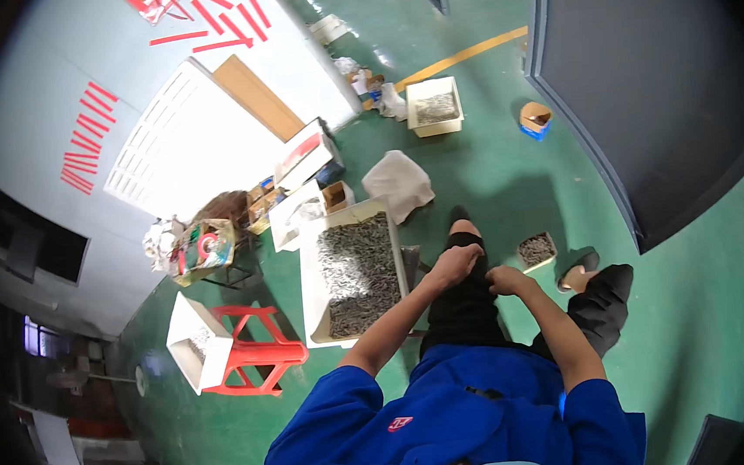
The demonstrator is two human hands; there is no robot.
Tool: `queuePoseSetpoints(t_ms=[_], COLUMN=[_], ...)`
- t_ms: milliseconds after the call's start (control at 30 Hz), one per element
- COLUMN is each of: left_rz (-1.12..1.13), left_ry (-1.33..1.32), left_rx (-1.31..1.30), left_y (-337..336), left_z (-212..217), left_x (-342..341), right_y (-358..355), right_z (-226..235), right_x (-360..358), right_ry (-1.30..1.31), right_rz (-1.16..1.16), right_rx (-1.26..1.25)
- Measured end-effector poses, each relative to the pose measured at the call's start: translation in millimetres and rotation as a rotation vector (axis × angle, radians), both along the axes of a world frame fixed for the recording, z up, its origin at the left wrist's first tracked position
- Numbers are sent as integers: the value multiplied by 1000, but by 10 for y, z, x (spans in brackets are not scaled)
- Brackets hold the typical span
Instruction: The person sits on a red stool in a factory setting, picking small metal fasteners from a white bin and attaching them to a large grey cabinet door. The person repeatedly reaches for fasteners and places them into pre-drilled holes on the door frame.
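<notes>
My left hand [455, 264] is closed on the black trouser leg [463, 304], near its lower end. Bare skin shows between the hem and the dark shoe [459, 214]. On the other side of the same leg, my right hand [506, 280] is closed with its fingers against the cloth. How much fabric each hand grips is partly hidden. Left of my leg stands a large white tub [315, 311] of small grey metal-looking pieces. A small tray [552, 261] of similar pieces lies on the floor, right of my right hand.
A red plastic stool [263, 353] with a white bin [210, 337] is at the left. A cloth-covered seat [397, 182] and a cream bin [435, 125] stand ahead. A small carton [535, 116] sits near the grey partition [648, 79]. A beige-and-dark slipper [578, 276] is beside my right foot.
</notes>
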State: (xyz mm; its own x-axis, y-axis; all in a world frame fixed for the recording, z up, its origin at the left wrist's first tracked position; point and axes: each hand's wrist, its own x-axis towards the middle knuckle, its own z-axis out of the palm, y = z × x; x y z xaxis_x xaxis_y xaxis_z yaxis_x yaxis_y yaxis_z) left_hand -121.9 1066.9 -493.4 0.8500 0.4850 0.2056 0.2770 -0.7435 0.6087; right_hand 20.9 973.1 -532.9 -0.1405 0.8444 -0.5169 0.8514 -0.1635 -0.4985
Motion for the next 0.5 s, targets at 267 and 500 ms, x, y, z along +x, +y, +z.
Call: queuePoseSetpoints(t_ms=[267,500], left_rz=[19,244], left_ry=[7,86], left_rx=[-1687,-1742], left_y=[-634,-943], left_z=[-364,-917], left_x=[550,530], right_y=[-899,-1510], right_z=[-141,9], right_x=[1381,1787], right_ry=[-1010,-906], right_rz=[-139,-364], right_rx=[-116,84])
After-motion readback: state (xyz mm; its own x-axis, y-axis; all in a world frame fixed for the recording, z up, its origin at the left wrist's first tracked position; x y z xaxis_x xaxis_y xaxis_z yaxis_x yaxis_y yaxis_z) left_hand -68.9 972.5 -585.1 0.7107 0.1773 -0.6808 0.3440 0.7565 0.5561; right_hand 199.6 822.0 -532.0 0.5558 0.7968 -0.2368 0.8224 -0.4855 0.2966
